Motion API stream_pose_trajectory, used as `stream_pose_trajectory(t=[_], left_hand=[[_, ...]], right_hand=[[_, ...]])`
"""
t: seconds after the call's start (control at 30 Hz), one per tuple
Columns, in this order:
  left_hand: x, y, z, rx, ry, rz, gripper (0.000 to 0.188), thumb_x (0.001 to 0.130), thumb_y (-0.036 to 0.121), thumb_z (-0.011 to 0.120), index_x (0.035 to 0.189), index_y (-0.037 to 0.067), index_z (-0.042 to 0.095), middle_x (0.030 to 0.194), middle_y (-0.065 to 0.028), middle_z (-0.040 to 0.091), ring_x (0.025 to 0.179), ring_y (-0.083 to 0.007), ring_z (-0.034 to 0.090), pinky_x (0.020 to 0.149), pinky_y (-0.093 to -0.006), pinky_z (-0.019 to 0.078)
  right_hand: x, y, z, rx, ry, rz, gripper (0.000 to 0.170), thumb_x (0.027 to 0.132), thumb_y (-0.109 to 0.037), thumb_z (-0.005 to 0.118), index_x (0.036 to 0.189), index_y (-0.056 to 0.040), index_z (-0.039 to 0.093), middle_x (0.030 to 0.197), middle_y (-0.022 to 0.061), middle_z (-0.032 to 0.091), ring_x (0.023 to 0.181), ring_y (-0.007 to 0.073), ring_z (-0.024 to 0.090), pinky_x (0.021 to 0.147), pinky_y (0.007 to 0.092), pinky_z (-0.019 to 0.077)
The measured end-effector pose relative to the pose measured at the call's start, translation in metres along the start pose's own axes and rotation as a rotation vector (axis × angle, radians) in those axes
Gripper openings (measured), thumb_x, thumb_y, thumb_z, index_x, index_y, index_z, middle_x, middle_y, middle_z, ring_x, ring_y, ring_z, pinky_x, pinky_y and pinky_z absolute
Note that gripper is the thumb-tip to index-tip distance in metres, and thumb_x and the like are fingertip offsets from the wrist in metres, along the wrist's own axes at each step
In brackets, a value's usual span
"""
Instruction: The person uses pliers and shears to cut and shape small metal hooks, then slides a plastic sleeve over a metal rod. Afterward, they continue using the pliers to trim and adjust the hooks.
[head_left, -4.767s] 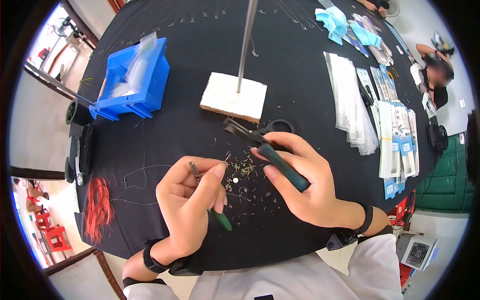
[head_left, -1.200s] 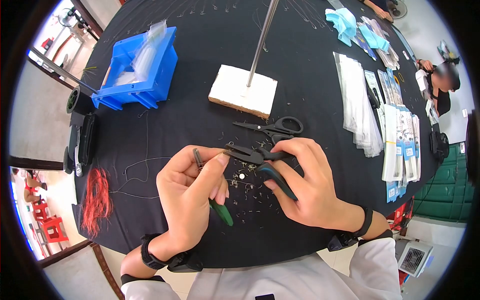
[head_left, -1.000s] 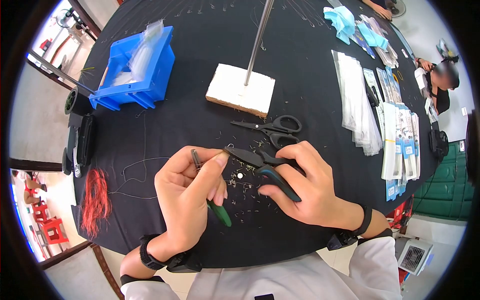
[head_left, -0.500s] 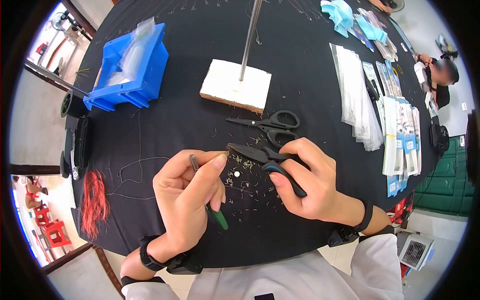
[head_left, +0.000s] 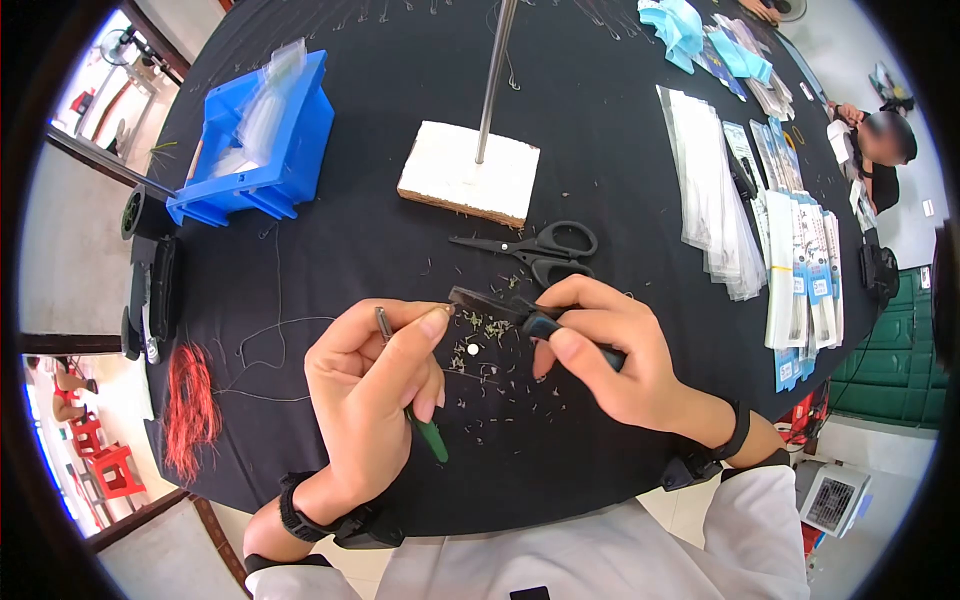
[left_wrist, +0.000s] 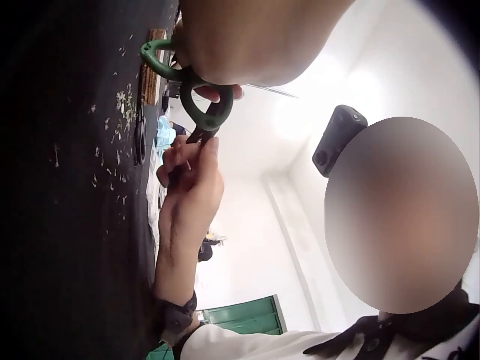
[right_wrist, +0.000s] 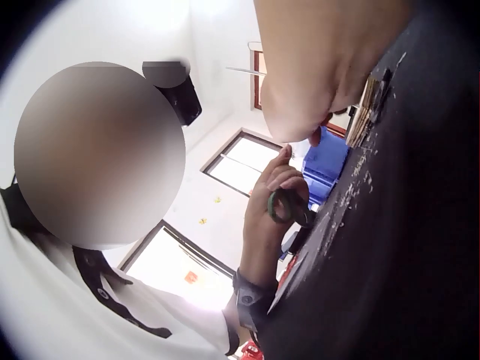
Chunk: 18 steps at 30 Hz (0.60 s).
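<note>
My left hand (head_left: 370,380) pinches a tiny piece between thumb and index fingertip; its kind is too small to tell. The same hand keeps a pair of green-handled scissors (head_left: 431,438) tucked in its curled fingers, the metal tip poking up between them. In the left wrist view the scissors' green finger loops (left_wrist: 207,120) show below the left hand. My right hand (head_left: 622,352) grips pliers (head_left: 488,300) with dark teal handles, their nose right at the left fingertips. Black scissors (head_left: 525,248) lie on the black cloth just beyond the pliers.
Small clippings (head_left: 485,328) and a white dot (head_left: 473,350) lie below the hands. A white block (head_left: 468,172) with a metal rod stands beyond. Blue bin (head_left: 262,150) and red threads (head_left: 190,410) are at left; plastic sleeves (head_left: 715,190) and packets (head_left: 808,275) at right.
The pliers have come from over the black scissors to the left fingertips, where a looped metal end stuck out before. Lately the right fingers have shifted along the handles; the left hand barely moves.
</note>
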<state>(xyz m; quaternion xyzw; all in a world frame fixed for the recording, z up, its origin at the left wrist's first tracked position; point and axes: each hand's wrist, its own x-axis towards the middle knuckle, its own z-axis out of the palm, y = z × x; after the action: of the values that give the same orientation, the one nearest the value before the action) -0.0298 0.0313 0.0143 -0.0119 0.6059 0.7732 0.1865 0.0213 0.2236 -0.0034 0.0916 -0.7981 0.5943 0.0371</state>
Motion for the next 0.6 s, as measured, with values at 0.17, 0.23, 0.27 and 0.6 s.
stream_pose_trajectory(t=[0.17, 0.23, 0.27, 0.6], left_hand=[[-0.0033, -0.0041, 0.0002, -0.067, -0.053, -0.129, 0.010, 0.085, 0.000, 0.058, 0.087, -0.008, 0.062, 0.053, -0.0020, 0.051, 0.041, -0.0056, 0.043, 0.043, -0.0209, 0.0367], [-0.0060, -0.0030, 0.0018, -0.044, -0.108, -0.168, 0.009, 0.085, 0.000, 0.057, 0.088, -0.008, 0.062, 0.055, -0.0031, 0.054, 0.042, -0.0055, 0.044, 0.044, -0.0208, 0.0379], [-0.0067, -0.0031, 0.0029, -0.039, -0.124, -0.187, 0.009, 0.085, 0.000, 0.057, 0.088, -0.008, 0.062, 0.055, -0.0030, 0.054, 0.042, -0.0056, 0.045, 0.044, -0.0206, 0.0379], [-0.0078, -0.0061, 0.0030, -0.023, -0.227, -0.232, 0.010, 0.087, 0.001, 0.057, 0.091, -0.008, 0.061, 0.054, -0.0014, 0.051, 0.044, -0.0051, 0.044, 0.044, -0.0202, 0.0373]], right_hand=[[0.0036, -0.0023, -0.0019, -0.060, 0.126, -0.077, 0.015, 0.080, -0.010, 0.069, 0.091, 0.0006, 0.068, 0.099, 0.0091, 0.058, 0.081, 0.0167, 0.061, 0.070, 0.0268, 0.0475], [0.0037, -0.0017, 0.0014, -0.130, 0.159, -0.144, 0.019, 0.075, -0.007, 0.072, 0.092, 0.0006, 0.067, 0.100, 0.0098, 0.057, 0.081, 0.0189, 0.061, 0.070, 0.0280, 0.0481], [0.0038, -0.0010, 0.0033, -0.165, 0.175, -0.179, 0.021, 0.073, -0.005, 0.074, 0.093, 0.0006, 0.067, 0.101, 0.0102, 0.057, 0.081, 0.0200, 0.061, 0.070, 0.0287, 0.0485], [0.0049, -0.0011, 0.0018, -0.279, 0.149, -0.291, 0.019, 0.066, -0.001, 0.075, 0.082, 0.0008, 0.065, 0.092, 0.0110, 0.058, 0.078, 0.0251, 0.058, 0.066, 0.0324, 0.0469]])
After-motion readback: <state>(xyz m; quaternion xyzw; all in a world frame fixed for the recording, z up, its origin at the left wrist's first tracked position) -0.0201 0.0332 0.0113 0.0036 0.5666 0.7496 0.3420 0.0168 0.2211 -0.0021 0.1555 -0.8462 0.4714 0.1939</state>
